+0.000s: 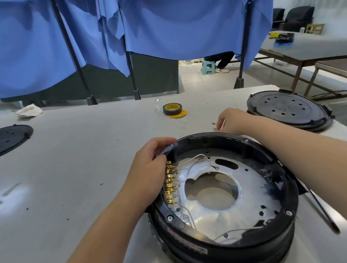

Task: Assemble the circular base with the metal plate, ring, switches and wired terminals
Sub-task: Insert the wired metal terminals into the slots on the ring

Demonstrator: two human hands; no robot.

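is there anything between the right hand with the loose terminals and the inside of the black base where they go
Only the base's own far rim. The right hand pinches the loose terminals just beyond it, outside the circular base. Inside, the metal plate lies open from above; the left hand grips the rim on the opposite side, beside the gold terminal row.

The scene is evenly, brightly lit; glare is seen on the shiny silver metal plate (222, 218), and edges are bent by wide-angle distortion.
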